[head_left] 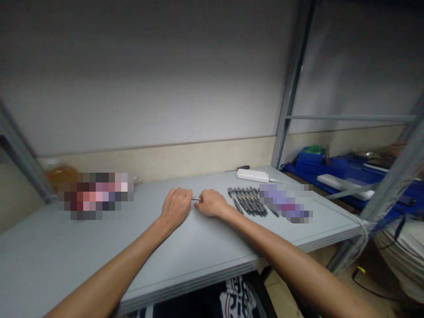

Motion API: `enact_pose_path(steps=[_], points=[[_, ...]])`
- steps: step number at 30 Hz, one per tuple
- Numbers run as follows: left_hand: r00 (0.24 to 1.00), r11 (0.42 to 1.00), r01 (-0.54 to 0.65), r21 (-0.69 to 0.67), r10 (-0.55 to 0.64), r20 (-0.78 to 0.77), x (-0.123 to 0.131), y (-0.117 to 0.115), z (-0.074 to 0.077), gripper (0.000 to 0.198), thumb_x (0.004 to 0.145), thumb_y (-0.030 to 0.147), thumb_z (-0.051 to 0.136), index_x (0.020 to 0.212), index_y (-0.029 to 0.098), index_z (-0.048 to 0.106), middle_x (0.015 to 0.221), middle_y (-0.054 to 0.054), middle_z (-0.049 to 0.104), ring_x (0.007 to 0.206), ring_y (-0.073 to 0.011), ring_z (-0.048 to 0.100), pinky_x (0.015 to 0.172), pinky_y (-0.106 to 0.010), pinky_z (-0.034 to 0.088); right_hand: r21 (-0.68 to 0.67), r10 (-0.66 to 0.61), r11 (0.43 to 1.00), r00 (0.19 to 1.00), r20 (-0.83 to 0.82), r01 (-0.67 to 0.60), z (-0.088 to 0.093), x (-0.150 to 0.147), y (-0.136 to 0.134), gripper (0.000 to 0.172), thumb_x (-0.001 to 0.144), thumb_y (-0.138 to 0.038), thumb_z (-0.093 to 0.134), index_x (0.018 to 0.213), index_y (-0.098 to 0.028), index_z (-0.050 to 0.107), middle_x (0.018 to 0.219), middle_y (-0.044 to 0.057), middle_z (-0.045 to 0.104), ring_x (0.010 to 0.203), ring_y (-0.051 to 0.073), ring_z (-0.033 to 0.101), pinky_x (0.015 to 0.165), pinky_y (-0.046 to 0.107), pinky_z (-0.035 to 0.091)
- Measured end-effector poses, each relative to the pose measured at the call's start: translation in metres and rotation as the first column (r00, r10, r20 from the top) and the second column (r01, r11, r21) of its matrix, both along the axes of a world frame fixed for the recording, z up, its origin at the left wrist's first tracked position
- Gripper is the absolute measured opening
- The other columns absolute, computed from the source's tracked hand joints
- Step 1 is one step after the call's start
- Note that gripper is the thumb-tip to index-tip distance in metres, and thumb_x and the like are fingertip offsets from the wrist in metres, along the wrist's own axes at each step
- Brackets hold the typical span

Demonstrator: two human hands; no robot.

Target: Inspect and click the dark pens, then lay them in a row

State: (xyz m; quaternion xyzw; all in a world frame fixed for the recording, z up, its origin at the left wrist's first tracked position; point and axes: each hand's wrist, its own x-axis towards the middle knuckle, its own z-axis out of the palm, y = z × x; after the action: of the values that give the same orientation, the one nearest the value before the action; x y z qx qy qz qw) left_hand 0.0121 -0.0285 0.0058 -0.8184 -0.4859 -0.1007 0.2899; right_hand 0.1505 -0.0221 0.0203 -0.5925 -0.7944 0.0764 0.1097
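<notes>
Over the middle of the grey table [139,251], my left hand [177,205] and my right hand [212,203] are both closed on one thin pen [196,198]. Only a short dark, silvery stretch of its barrel shows between them; my fingers cover the rest. To the right of my right hand lies a row of several dark pens [248,201], side by side and slanted. One loose dark piece lies at each end of the row, too small to make out.
Behind the pens are a white power strip [252,176] and a dark-handled screwdriver [243,168]. A blurred purple item [285,203] is to their right, a blurred reddish one [96,196] at far left. A metal post [286,88] separates a blue-covered table [344,176].
</notes>
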Motion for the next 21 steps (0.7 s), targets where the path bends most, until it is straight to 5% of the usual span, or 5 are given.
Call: enact_pose_path(steps=[5,10,21], points=[[0.982,0.963,-0.184,-0.196,0.187,-0.003,0.001,0.002,0.001,0.031,0.082,0.010,0.033,0.084,0.013,0.063,0.074,-0.015,0.067,0.073,-0.0262,0.064,0.061,-0.033,0.043,0.161,-0.003,0.987,0.988,0.151,-0.022,-0.001,-0.008,-0.005,0.036,0.082,-0.029,0.040,0.097,-0.012,0.067,0.091,0.019,0.067,0.086,0.027,0.064,0.070,0.034,0.047],[0.963,0.916,-0.249,-0.314,0.269,0.021,0.008,0.002,-0.003,0.030,0.077,0.010,0.038,0.085,0.014,0.067,0.080,-0.016,0.068,0.077,-0.0245,0.065,0.062,-0.030,0.044,0.212,0.062,0.969,0.958,0.280,-0.125,-0.007,-0.001,-0.006,0.033,0.085,-0.019,0.036,0.095,-0.014,0.067,0.088,0.016,0.068,0.084,0.024,0.065,0.068,0.032,0.048],[0.919,0.829,0.016,-0.559,0.207,0.334,0.007,0.004,-0.006,0.020,0.068,0.014,0.043,0.060,0.015,0.061,0.061,-0.010,0.065,0.052,-0.0166,0.057,0.047,-0.025,0.029,0.353,0.164,0.890,0.926,0.341,-0.288,-0.014,0.009,0.000,0.047,0.094,-0.020,0.019,0.090,-0.007,0.064,0.085,0.021,0.067,0.084,0.023,0.063,0.069,0.031,0.045]])
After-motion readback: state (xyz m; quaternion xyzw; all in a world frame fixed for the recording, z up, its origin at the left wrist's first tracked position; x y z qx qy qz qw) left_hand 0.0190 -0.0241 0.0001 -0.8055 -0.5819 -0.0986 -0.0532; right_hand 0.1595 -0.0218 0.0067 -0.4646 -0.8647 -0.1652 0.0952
